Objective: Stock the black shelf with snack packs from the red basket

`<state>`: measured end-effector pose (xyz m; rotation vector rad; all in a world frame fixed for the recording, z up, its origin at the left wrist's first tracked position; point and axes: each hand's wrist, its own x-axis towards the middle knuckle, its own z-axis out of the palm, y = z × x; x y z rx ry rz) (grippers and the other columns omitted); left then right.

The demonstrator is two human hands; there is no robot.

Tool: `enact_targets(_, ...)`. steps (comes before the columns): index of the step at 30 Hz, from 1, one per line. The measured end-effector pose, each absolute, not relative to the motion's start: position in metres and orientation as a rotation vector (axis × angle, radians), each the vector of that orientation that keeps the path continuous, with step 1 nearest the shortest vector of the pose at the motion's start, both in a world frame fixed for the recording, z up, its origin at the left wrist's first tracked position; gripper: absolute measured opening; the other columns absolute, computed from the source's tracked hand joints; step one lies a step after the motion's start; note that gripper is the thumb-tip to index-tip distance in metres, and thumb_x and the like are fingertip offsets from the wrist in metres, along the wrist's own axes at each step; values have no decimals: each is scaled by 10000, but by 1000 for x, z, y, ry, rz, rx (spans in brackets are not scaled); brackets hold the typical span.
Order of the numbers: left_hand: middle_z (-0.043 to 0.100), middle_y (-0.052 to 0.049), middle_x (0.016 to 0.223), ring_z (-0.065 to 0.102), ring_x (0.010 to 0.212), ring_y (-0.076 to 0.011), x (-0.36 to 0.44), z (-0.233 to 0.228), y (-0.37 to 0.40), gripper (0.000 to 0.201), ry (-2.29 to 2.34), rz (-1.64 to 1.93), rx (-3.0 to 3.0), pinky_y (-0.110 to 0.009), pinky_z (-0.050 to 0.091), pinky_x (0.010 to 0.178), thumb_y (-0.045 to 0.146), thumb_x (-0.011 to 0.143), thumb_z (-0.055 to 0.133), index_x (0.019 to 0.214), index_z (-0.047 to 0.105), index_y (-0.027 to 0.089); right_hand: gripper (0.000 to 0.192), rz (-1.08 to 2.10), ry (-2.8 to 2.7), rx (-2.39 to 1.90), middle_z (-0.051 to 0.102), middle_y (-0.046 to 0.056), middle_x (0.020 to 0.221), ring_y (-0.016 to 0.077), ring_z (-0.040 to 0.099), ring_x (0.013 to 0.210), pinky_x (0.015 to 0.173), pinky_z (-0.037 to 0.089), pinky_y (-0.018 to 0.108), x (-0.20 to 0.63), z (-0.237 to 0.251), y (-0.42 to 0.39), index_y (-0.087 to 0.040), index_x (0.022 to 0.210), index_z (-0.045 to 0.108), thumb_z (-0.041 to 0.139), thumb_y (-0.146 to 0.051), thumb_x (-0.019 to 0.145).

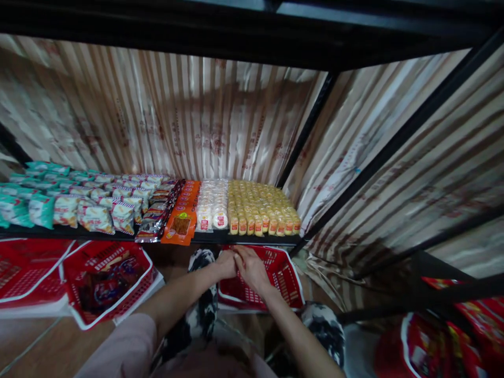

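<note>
My left hand (226, 264) and my right hand (252, 269) meet over the left part of a red plastic basket (286, 278) on the floor, just in front of the shelf edge. The right hand's fingers stretch flat towards the left hand and touch it. Most of the left hand's fingers are hidden behind the right, and I see no object in either hand. Behind them on the shelf stand rows of small yellow packs (262, 210), white packs (212, 207) and an orange flat bag (181, 220).
Dark shiny packets (155, 215), white snack bags (96, 215) and teal bags (41, 210) fill the shelf's left. Below stands a red basket (144, 257) with dark packets. A black frame post (386, 152) slants on the right. Red packets (482, 320) lie lower right.
</note>
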<state>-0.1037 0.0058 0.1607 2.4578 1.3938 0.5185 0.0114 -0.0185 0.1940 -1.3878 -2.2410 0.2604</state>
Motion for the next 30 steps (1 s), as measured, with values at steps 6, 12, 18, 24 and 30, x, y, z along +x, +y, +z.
enact_targets(6,533,-186,1230,431,1218,-309,-144,162,51,319,1865,650,2389,-425,393,1003,87,743,453,1012,622,61,389,410,-2091,-1423,557,160,1243,213,549,1129,1005,430,379,9,165,28,-97,1149,601,363,-173,851)
enact_targets(12,288,-214,1436,215,1359,-338,-176,148,75,489,2164,914,2184,-506,300,1061,84,774,443,1262,463,83,459,573,-2066,-1351,468,172,1349,222,438,1260,1065,363,406,-33,138,58,-86,1250,523,368,-133,821)
enact_targets(18,334,-205,1408,284,1331,-325,-184,136,90,468,2215,882,2112,-492,333,1042,143,816,457,1283,445,120,543,623,-2078,-1382,310,171,1458,213,308,1345,1102,303,387,-57,135,91,-62,1343,408,376,-95,802)
enact_targets(24,402,-172,1364,346,1288,-310,-187,129,98,469,2201,911,2145,-489,351,1023,135,801,485,1269,471,171,532,507,-2230,-1528,370,225,1410,278,325,1329,1076,334,410,-65,136,103,1,1314,435,394,-76,789)
enact_targets(30,401,-154,1365,346,1282,-301,-195,128,101,476,2111,908,2172,-477,348,1026,154,803,510,1276,467,194,541,447,-2233,-1538,356,249,1408,309,326,1316,1060,336,461,-66,129,97,26,1301,439,388,-76,772)
